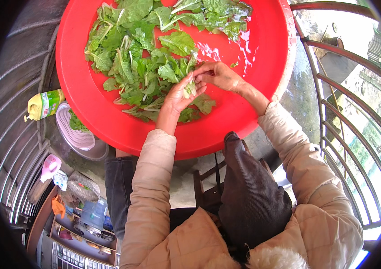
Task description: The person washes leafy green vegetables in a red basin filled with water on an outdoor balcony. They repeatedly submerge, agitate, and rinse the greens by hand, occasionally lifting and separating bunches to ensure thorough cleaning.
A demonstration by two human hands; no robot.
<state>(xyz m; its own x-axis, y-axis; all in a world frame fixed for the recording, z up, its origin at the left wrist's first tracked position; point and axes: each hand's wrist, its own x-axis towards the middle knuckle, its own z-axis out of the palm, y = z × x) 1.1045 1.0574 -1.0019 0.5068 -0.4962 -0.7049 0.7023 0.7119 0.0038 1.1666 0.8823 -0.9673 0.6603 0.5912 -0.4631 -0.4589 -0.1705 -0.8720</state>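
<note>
My left hand point(179, 92) is turned palm up over the basin and holds a leafy green vegetable point(189, 89) by its pale base. Close against it, my right hand point(222, 76) pinches the same plant with thumb and fingertips; the exact grip is partly hidden. Beneath both hands is a large round red plastic basin point(190, 139) with water in it. Loose leafy greens point(133, 64) are heaped on its left side and along its far side. A small leaf scrap point(234, 64) floats to the right of my hands.
Left of the basin stand a yellow plastic bottle point(44, 105) and a pale pink strainer basket point(76, 129) with greens. Curved metal railings point(355, 53) run along the right. A wooden shelf unit point(83, 240) with a blue water jug point(93, 213) is at lower left.
</note>
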